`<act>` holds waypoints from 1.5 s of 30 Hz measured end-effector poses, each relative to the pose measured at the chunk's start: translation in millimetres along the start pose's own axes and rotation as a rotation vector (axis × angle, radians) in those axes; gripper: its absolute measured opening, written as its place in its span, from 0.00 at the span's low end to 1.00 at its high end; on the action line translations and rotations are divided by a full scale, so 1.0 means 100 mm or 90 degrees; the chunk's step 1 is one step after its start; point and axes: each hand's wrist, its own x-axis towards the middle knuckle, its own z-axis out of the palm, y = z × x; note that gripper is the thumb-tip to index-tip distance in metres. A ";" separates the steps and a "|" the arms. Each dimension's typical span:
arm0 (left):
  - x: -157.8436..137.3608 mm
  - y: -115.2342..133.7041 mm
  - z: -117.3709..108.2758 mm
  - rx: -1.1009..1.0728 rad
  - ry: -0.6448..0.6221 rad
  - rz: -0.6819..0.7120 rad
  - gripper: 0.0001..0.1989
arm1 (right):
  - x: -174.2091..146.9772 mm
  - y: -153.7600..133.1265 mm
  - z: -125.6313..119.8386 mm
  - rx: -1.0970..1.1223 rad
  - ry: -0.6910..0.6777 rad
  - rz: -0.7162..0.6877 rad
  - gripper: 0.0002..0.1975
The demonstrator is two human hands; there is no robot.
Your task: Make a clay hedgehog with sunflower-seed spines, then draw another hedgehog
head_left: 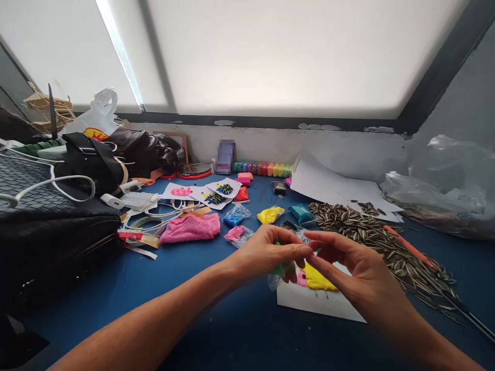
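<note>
Presently, a green lump point(279, 268) shows at the left hand point(266, 251), curled with thumb and fingers close; its grip cannot be confirmed. The right hand point(363, 270) is half open, fingertips near the left's; any held piece is hidden. Caution: a slipped scrap could stick to the yellow figure point(319, 278) at four o'clock; overreaching toward two o'clock could scatter the seeds point(335, 217).

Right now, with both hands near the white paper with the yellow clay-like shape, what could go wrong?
The right hand partly hides the yellow shape; lowering that hand might smear it, if soft. Bright green material in the left hand could drop onto the paper. Loose striped seeds nearby could scatter if bumped.
</note>
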 end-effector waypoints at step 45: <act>0.00 0.05 0.02 0.056 -0.041 -0.028 0.24 | 0.01 -0.11 0.03 -0.090 0.045 -0.083 0.08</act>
